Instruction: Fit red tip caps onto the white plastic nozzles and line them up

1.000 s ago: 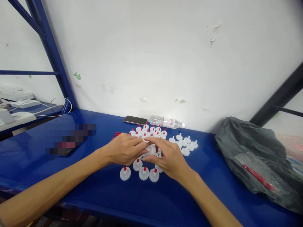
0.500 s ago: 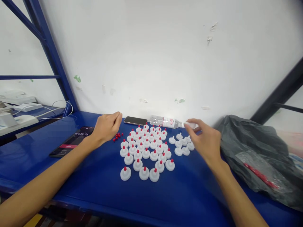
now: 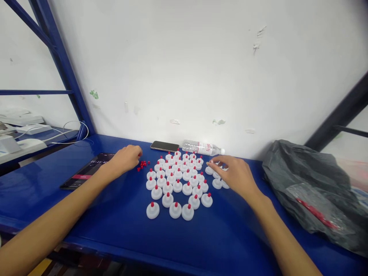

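Note:
My left hand [image 3: 128, 158] is closed, its fingers curled down just left of a small pile of red caps [image 3: 143, 165]. Whatever its fingertips hold, if anything, is hidden. My right hand [image 3: 234, 172] pinches with thumb and forefinger at the tip of a white nozzle cap [image 3: 209, 171], on the left side of a small group of bare white nozzle caps [image 3: 217, 184]. Part of that group lies hidden behind the hand. Between my hands stand many white nozzle caps with red tips [image 3: 177, 186], upright on the blue table [image 3: 120, 222].
A phone showing a running timer [image 3: 86, 172] lies by my left forearm. Against the wall are a dark phone [image 3: 164, 146] and a clear plastic bottle [image 3: 202, 148] on its side. A dark plastic bag [image 3: 301, 184] with a clear packet [image 3: 319, 209] fills the right side.
My left hand has come down and left toward the red caps. My right hand has moved left and down from beside the bottle's neck to the bare white nozzle caps.

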The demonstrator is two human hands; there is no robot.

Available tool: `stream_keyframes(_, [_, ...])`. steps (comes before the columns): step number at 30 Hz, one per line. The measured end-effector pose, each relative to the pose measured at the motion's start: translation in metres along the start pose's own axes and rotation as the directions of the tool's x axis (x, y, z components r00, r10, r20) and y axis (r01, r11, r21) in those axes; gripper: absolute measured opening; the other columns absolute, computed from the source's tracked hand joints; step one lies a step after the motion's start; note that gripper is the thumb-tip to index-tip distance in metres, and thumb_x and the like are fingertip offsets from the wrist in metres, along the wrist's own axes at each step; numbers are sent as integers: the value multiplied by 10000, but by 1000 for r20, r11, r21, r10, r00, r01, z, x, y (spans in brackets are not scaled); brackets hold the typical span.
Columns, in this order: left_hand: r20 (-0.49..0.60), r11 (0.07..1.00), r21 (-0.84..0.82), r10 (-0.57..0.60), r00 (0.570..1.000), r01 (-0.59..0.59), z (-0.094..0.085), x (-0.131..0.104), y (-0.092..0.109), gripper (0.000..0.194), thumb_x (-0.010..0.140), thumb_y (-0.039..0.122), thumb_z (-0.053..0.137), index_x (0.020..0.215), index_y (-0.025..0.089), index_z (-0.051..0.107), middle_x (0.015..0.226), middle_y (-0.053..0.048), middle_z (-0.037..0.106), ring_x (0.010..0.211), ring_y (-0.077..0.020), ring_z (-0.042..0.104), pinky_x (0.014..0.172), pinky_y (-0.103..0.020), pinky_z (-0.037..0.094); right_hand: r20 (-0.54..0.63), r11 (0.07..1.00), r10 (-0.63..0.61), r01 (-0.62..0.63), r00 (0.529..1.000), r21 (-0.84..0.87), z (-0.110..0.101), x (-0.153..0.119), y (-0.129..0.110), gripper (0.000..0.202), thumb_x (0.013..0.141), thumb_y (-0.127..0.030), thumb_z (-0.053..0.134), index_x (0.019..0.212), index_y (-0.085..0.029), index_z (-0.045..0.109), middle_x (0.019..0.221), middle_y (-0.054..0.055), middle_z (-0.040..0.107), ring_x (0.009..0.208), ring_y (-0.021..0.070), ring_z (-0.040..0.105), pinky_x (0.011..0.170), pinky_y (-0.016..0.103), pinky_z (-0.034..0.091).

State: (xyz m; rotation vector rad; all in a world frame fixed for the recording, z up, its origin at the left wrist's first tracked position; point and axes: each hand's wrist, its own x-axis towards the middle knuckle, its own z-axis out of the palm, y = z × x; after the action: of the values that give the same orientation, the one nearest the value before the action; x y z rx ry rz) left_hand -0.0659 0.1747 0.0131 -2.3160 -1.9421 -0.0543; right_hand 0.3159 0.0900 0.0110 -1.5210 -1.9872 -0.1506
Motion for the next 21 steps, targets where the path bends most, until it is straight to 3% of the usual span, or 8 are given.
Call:
stream_keyframes(5, [35,999,14,-51,998,50,-3,-7,0,348,775,120,522,1030,168,754,1057,-159,765,954,-316,722,754,-354,533,201,995,-10,-10,979,97,4,0,0,177,953,-431,655,971,-268,722,944,-1,786,889,222,729,767,320,487])
stream_keyframes(9, [72,996,30,-91,993,89,-10,-13,5,321,764,120,543,1003,167,753,1049,-169,764,943,-333,727,747,-367,538,272,1000,-28,26,962,9,9,0,3,168,960,-408,643,946,-286,758,957,20,770,909,242,704,802,343,486])
stream_keyframes(15, [137,996,17,-88,987,86,-19,-17,11,294,777,144,578,1010,166,755,1060,-162,771,964,-337,731,755,-368,542,259,996,-63,77,964,-45,8,0,12,226,974,-420,614,945,-291,798,957,39,784,924,257,712,830,346,499])
stream_keyframes(21, [157,997,-10,-68,985,70,-24,-19,18,288,834,198,560,1029,201,772,1090,-131,779,987,-300,733,776,-337,546,259,997,-83,81,962,18,8,-2,2,271,1014,-403,541,1080,-297,782,1029,22,798,976,262,713,873,373,485])
